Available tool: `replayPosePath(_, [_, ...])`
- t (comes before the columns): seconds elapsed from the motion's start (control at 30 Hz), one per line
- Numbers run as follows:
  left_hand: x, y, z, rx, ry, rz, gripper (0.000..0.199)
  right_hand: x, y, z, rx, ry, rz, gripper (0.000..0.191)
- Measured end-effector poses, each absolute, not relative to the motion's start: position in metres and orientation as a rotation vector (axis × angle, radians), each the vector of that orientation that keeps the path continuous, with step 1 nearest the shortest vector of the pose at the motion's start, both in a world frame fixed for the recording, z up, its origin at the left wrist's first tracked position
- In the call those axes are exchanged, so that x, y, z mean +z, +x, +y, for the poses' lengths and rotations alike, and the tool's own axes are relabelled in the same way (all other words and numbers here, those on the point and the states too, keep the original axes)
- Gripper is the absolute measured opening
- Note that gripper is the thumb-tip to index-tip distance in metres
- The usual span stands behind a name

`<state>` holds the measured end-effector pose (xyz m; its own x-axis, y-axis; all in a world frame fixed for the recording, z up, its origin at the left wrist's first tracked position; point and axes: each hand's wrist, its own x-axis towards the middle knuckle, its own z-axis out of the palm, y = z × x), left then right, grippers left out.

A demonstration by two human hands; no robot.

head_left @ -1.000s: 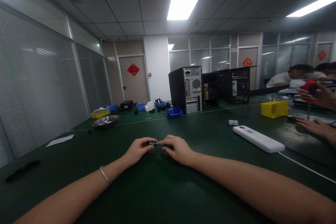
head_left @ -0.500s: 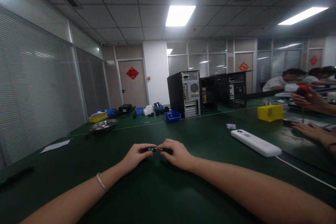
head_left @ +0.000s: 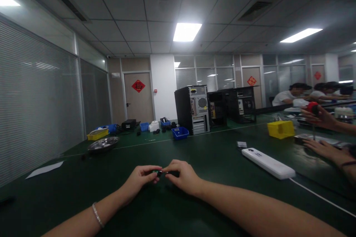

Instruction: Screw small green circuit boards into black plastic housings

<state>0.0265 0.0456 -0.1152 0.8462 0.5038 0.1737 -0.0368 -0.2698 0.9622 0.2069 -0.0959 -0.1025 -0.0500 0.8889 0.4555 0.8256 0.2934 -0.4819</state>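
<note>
To the left of the long white device point(head_left: 268, 163) on the green table point(head_left: 155, 218), the left hand point(head_left: 139, 179) pinches a small green part point(head_left: 155, 172) between thumb and fingers, and the right hand point(head_left: 185, 177), nearer the device, is curled with thumb and forefinger closed on a slim dark item point(head_left: 174, 173); whether its tip touches the part is too small to tell. Beyond the device and to its left stand a blue tray point(head_left: 180, 133) and a computer tower point(head_left: 198, 111), with a yellow bin point(head_left: 280, 129) behind it. Right of the device, a co-worker's hand point(head_left: 322, 117) grips a red-handled screwdriver point(head_left: 313, 107), their other hand point(head_left: 324, 150) spread below
</note>
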Motion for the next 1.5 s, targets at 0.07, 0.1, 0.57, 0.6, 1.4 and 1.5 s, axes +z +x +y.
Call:
replayPosePath(0.07, [-0.113, 0.026, 0.043, 0.533, 1.745, 0.356, 0.039, -0.102, 0.207, -0.096, 0.14, -1.53, -1.868, 0.029])
replayPosePath(0.1, [-0.111, 0.026, 0.042, 0.526, 1.727, 0.352, 0.038, -0.102, 0.207, -0.096, 0.151, -1.524, -1.865, 0.029])
replayPosePath(0.57, [-0.116, 0.033, 0.047, 0.538, 1.511, 0.386, 0.038, -0.116, 0.213, -0.078, 0.225, -1.438, -1.779, 0.028])
replayPosePath(0.6, [-0.117, 0.034, 0.047, 0.545, 1.511, 0.389, 0.038, -0.116, 0.213, -0.078, 0.222, -1.443, -1.775, 0.028])
replayPosePath(1.4, [-0.113, 0.03, 0.042, 0.506, 1.48, 0.321, 0.028, -0.121, 0.213, -0.073, 0.237, -1.442, -1.823, 0.024])
replayPosePath(1.5, [-0.114, 0.032, 0.042, 0.511, 1.476, 0.332, 0.03, -0.124, 0.213, -0.071, 0.24, -1.422, -1.81, 0.025])
